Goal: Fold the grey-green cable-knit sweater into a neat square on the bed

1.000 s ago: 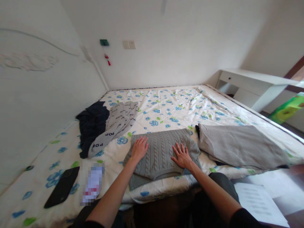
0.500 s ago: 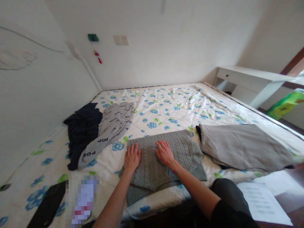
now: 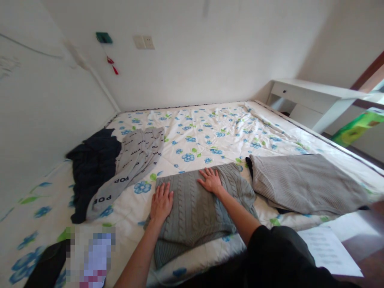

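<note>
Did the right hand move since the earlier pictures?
Yes. The right hand has moved left, away from the light grey ribbed sweater beside it, and a bit farther from the person.

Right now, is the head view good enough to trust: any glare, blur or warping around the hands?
Head view: the left hand, right hand and grey cable-knit sweater look sharp, in soft, even light with no glare on them; wide-angle warping stretches the flowered quilt towards the frame's edges; a pixelated block hides whatever lies lower left; the sheet of paper is too washed out to read.
</note>
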The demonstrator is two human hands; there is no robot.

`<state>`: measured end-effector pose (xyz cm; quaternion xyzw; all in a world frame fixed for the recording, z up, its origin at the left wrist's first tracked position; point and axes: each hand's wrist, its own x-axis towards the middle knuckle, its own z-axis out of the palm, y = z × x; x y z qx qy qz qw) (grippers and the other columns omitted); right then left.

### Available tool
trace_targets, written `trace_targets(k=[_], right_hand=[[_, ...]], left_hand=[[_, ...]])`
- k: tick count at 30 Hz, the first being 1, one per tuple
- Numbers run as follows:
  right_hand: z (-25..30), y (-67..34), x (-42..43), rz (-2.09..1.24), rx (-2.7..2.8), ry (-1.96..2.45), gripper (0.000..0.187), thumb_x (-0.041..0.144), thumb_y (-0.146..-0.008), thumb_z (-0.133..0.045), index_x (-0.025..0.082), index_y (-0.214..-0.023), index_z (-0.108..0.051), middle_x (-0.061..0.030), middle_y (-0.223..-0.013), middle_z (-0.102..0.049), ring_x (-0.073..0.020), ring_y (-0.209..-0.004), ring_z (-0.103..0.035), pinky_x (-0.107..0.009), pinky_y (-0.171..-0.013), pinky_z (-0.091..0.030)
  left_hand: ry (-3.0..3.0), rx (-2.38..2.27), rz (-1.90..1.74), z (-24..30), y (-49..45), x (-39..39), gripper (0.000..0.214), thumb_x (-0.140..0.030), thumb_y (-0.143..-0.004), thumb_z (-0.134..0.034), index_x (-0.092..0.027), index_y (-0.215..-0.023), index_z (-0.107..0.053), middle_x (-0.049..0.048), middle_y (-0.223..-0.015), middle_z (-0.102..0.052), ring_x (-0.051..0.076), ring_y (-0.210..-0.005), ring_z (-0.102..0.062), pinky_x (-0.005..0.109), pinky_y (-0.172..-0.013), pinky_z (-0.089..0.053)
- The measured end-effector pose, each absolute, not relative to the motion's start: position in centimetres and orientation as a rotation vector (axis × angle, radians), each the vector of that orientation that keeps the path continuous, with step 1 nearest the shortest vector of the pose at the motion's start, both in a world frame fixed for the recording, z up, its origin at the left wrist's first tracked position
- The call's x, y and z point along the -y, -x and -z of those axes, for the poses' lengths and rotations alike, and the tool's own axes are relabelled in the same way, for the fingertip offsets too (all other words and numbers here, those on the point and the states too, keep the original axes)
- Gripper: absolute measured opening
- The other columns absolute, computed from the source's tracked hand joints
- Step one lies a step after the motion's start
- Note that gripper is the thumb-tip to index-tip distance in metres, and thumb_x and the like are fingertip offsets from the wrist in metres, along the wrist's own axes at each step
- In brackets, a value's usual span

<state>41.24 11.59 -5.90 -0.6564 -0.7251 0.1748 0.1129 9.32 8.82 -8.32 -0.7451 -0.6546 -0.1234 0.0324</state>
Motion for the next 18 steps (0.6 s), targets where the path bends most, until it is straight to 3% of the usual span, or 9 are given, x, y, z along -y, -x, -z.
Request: trace_targets(k=[5, 10, 12, 15, 18], right_hand=[[7.2, -51.0, -11.3, -0.458, 1.974, 2.184, 0.080, 0.074, -0.116, -0.032, 0.033, -0.185, -0.032, -0.0064, -0.194, -0.020, -0.0363, -0.180, -0.010, -0.064, -0.143, -0.005], [8.6, -56.6, -10.7, -0.613, 1.772, 2.311, 0.076, 0.071, -0.117, -0.033, 0.040, -0.185, -0.026, -0.0014, -0.196, -0.008, -0.0413, -0.180, -0.006, -0.076, -0.139, -0.008], [9.0, -58.0, -9.8, -0.692, 1.714, 2.260, 0.076, 0.067, -0.117, -0.036, 0.035, -0.185, -0.028, -0.0046, -0.195, -0.009, -0.0386, -0.180, -0.010, -0.069, -0.141, -0.013], [9.4, -59.9, -7.6, -0.711, 1.633, 2.040, 0.085, 0.065, -0.112, -0.050, 0.018, -0.182, -0.038, -0.0157, -0.191, -0.028, -0.0302, -0.177, -0.027, -0.050, -0.144, -0.021], [9.1, -61.2, -4.7, -0.745, 1.359, 1.915, 0.094, 0.062, -0.096, -0.076, 0.014, -0.173, -0.052, -0.0187, -0.178, -0.052, -0.0309, -0.169, -0.045, -0.043, -0.141, -0.032]], left_hand=[[2.294, 2.052, 0.402, 8.3, -9.4, -8.9, 0.068, -0.042, -0.116, -0.034, -0.013, -0.175, -0.051, 0.0190, -0.184, -0.045, 0.040, -0.172, -0.039, 0.061, -0.136, -0.039], [2.329, 2.108, 0.414, 8.3, -9.2, -9.1, 0.069, -0.043, -0.116, -0.034, -0.014, -0.177, -0.048, 0.0183, -0.186, -0.042, 0.041, -0.173, -0.036, 0.064, -0.138, -0.036], [2.350, 2.162, 0.433, 8.2, -8.9, -9.3, 0.070, -0.044, -0.115, -0.037, -0.015, -0.178, -0.047, 0.0183, -0.187, -0.041, 0.041, -0.174, -0.035, 0.063, -0.138, -0.036], [2.320, 2.317, 0.533, 7.8, -8.0, -9.2, 0.077, -0.049, -0.112, -0.046, -0.011, -0.179, -0.043, 0.0231, -0.187, -0.038, 0.041, -0.174, -0.037, 0.057, -0.140, -0.035], [2.249, 2.483, 0.707, 7.1, -6.3, -8.6, 0.093, -0.054, -0.106, -0.058, 0.000, -0.178, -0.036, 0.0324, -0.181, -0.043, 0.041, -0.170, -0.044, 0.052, -0.138, -0.037]])
